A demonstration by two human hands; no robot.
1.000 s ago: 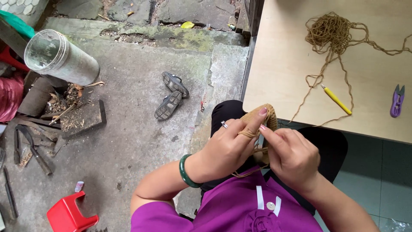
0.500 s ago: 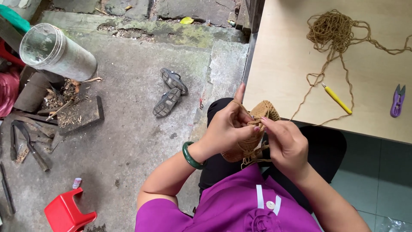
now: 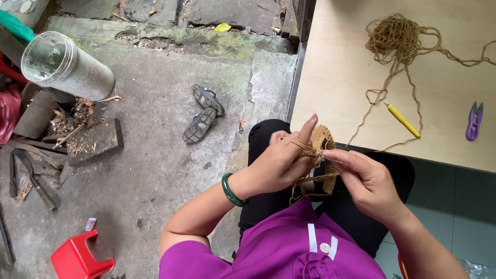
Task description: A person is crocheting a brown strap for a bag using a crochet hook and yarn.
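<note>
Left hand (image 3: 281, 160) grips the small tan crocheted piece (image 3: 321, 155), fingers curled round its edge, index finger sticking up w/ the cord wrapped over it for tension. Right hand (image 3: 364, 178) is pinched narrow at the piece's rim, thumb & forefinger closed on what looks like a hook or the working loop; too small to tell which. Piece sits over the lap, just off the counter (image 3: 341, 67) edge, not resting on it.

Risks, as I judge them:
- Working cord (image 3: 408, 98) runs from the piece up to a loose heap of cord (image 3: 398, 39) on the counter. Heap looks tangled, so a hard pull could knot it or drag the whole lot toward the edge.
- The same cord loops right beside the yellow-handled tool (image 3: 402, 119). A tug could catch it & sweep it off the counter.
- Purple snips (image 3: 474, 121) lie well apart from the cord, so low risk there.
- If the cord slips off the raised finger, tension goes slack & stitches come out uneven.
- Piece is held in mid-air w/ no support; a loose grip could drop it to the concrete floor (image 3: 155, 155), which looks dirty.
- Pinch at the rim is tight & small; a slip could pull the live loop out & unravel a stitch or two.
</note>
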